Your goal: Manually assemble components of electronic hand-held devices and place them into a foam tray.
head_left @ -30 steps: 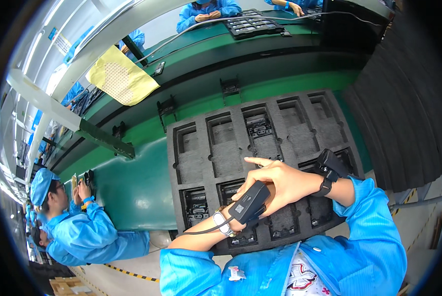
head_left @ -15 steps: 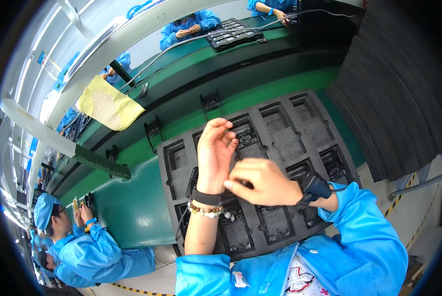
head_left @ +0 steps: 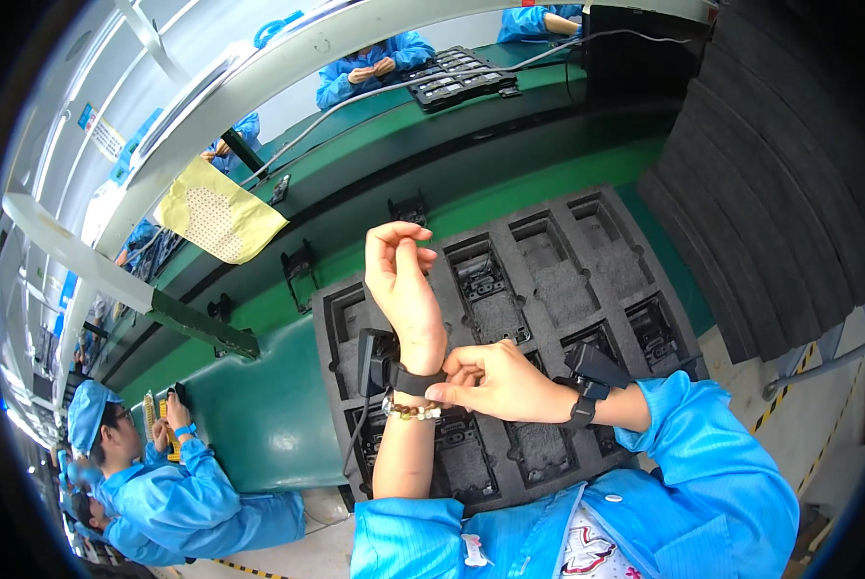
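My left hand (head_left: 403,289) is raised palm inward, with its fingers loosely bent and nothing in them. Around that wrist runs a black wrist strap (head_left: 415,382), with a small black box (head_left: 374,359) on its outer side and a beaded bracelet (head_left: 411,411) just below. My right hand (head_left: 509,384) pinches the strap's near side between thumb and fingers. A similar black device (head_left: 598,367) is strapped to my right wrist. Beneath both hands lies a grey foam tray (head_left: 558,289) with rectangular pockets; several hold black frame-like parts (head_left: 480,277).
Tall dark foam sheets (head_left: 760,193) stand at the right. Black fixtures (head_left: 299,270) line the green bench behind the tray. A yellow sheet (head_left: 220,212) hangs from the frame at left. A co-worker in blue (head_left: 181,482) sits at left; others work across the bench.
My left hand has shifted left and turned slightly. My right hand has moved down to the left wrist, and its fingers have closed on the strap.
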The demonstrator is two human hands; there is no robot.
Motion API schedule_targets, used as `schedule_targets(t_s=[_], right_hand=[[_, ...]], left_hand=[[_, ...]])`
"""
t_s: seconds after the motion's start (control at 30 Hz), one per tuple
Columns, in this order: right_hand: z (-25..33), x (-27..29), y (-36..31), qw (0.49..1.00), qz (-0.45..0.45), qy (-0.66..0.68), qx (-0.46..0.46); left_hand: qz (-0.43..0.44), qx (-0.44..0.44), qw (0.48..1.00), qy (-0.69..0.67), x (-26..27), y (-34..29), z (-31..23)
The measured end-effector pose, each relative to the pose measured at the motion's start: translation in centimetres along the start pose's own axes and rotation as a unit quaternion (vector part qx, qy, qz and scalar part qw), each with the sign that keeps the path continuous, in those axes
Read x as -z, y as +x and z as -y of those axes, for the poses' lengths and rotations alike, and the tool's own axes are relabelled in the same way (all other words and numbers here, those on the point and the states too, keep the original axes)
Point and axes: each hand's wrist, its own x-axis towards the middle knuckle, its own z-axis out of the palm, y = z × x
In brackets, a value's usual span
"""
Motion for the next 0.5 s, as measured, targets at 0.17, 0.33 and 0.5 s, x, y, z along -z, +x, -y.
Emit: schedule_targets(t_s=[0.17,0.33,0.5], right_hand=[[0.9,0.4,-0.3,0.992,0.056,0.077,-0.085],[3.1,0.3,-1.4,0.968,0.084,0.226,-0.067],[2.2,1.6,-0.7,0.989,-0.035,-0.113,0.084]], left_hand=[[-0.014,-0.074,0.997,-0.005,-0.9,-0.9,-0.6],[-0.033,-0.163,0.98,0.111,-1.1,-1.3,0.8],[-0.043,-0.101,0.993,0.049,0.1,-0.4,0.7]])
